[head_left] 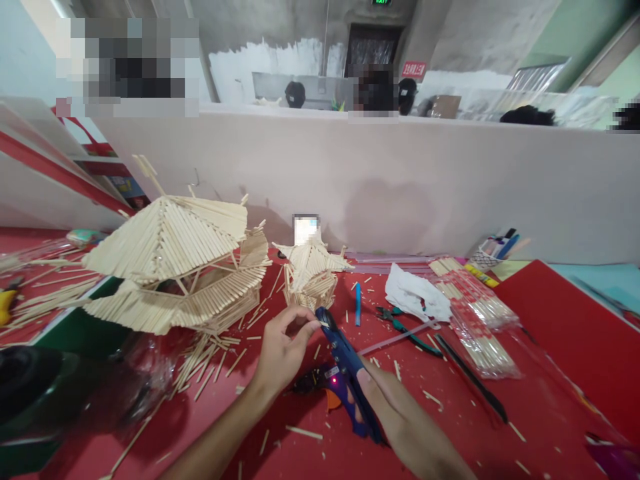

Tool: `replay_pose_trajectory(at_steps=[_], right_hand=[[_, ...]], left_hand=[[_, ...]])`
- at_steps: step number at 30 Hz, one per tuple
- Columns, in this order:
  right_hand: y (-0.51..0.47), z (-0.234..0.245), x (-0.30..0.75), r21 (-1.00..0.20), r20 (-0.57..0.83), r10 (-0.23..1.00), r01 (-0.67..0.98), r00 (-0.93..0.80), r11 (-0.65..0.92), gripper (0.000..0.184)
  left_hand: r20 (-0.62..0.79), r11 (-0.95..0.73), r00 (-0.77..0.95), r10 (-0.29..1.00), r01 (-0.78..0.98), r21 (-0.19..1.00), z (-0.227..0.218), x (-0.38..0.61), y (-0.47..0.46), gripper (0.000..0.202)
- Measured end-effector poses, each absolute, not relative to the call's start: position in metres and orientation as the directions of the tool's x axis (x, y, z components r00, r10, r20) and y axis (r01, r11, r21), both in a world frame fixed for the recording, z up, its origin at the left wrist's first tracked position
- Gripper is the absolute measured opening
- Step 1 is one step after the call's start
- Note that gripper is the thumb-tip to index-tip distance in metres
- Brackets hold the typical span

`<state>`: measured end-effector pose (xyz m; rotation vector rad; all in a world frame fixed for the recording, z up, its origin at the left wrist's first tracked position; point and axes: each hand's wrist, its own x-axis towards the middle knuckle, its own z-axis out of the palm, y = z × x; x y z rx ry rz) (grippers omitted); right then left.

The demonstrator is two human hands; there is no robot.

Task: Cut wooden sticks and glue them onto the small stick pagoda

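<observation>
My left hand (286,345) is closed in a pinch on a small piece of wooden stick (325,324), held at the jaw end of a dark blue hand cutter (345,357). My right hand (393,403) is wrapped around the cutter's handles, thumb on top. Beneath the cutter lies a purple and black glue gun (327,379) with a lit red light. Just beyond my hands stands a small pavilion model (311,270) made of sticks, its roof star-shaped. A larger model (175,247) with tiered stick roofs rises to the left.
Loose sticks (210,357) litter the red table (400,440). On the right are green-handled pliers (415,337), a white tissue (415,293), packs of sticks (480,317) and a black rod-like tool (473,380). A blurred dark object (30,387) fills the near left. A pale partition (310,160) bounds the back.
</observation>
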<state>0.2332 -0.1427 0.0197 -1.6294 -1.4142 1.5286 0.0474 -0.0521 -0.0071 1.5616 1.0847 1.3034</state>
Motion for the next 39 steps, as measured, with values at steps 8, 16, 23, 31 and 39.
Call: replay_pose_trajectory(at_steps=[8,16,23,31,39], right_hand=[[-0.147,0.014,0.224,-0.874,-0.392,0.918,0.34,-0.067,-0.348,0.065],[-0.151,0.001,0.221,-0.876,-0.369,0.929,0.339,-0.019,-0.342,0.069],[-0.152,-0.016,0.212,-0.899,-0.271,0.961,0.343,0.056,-0.273,0.065],[-0.142,-0.008,0.254,-0.738,-0.103,0.995,0.67,0.004,-0.08,0.052],[-0.137,-0.059,0.297,-0.027,0.071,0.989,0.992,0.127,-0.126,0.05]], left_hand=[[0.323,-0.327,0.047,0.945,0.097,0.94,-0.006,0.051,-0.053,0.014],[0.32,-0.321,0.026,0.947,0.092,0.943,-0.009,0.051,-0.053,0.013],[0.282,-0.284,0.031,0.959,0.083,0.955,-0.011,0.052,-0.051,0.015],[0.224,-0.236,0.105,0.969,0.123,0.964,-0.018,0.049,-0.046,0.015],[0.135,-0.162,0.25,0.959,0.094,0.982,-0.021,0.049,-0.044,0.016]])
